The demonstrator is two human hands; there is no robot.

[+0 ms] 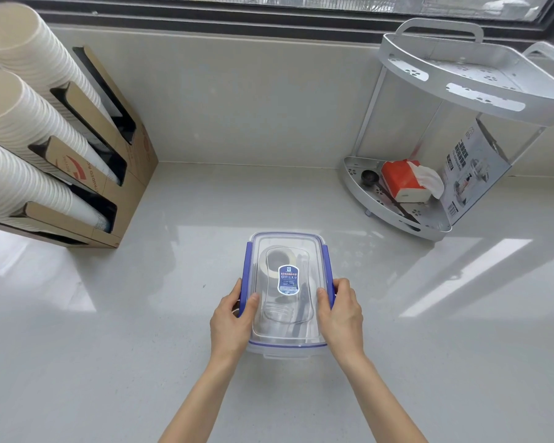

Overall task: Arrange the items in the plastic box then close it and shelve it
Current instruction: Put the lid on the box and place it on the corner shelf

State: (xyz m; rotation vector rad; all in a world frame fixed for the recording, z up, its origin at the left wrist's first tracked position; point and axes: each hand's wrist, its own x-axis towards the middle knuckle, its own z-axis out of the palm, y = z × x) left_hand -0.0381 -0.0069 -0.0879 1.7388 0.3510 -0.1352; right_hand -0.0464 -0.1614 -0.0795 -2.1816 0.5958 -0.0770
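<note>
A clear plastic box (287, 343) with a see-through lid and blue side latches sits on the pale counter in front of me. Through the lid I see a roll of tape (277, 262), a dark slim tool and a clear round item. A blue label (288, 279) is stuck on the lid's middle. My left hand (232, 324) grips the box's left side, thumb on the lid, fingers curled over the left latch. My right hand (343, 318) grips the right side the same way, over the right latch.
A white two-tier corner shelf (467, 87) stands at the back right; its lower tier holds an orange tissue pack (403, 183), a black scoop and a printed carton (470, 174). A cardboard dispenser (109, 174) with stacks of white paper cups stands at the left. A window runs behind.
</note>
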